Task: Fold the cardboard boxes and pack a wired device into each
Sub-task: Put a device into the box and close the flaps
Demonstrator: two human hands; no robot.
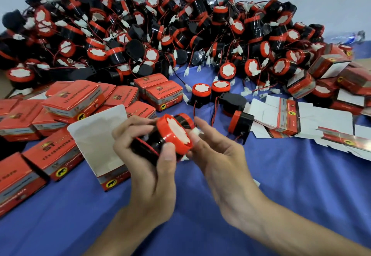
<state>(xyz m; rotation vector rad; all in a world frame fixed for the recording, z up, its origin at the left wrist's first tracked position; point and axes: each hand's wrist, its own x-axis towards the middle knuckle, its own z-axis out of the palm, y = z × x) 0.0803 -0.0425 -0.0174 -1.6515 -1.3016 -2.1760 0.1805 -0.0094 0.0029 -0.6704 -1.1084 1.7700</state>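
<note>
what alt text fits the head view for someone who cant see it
A left hand grips a red-capped black wired device over a blue cloth while the right hand pinches its white connector. An open box stands beside it, closed red boxes lie at left, a heap of devices behind, flat box blanks at right.

Left hand (148,155) grips a red-capped black device (174,135), right hand (218,151) pinches its white plug (197,131). Open box (104,149) just to the left on the blue cloth (281,185), huge pile of devices (160,35) behind, closed boxes (70,101) stacked left.
</note>
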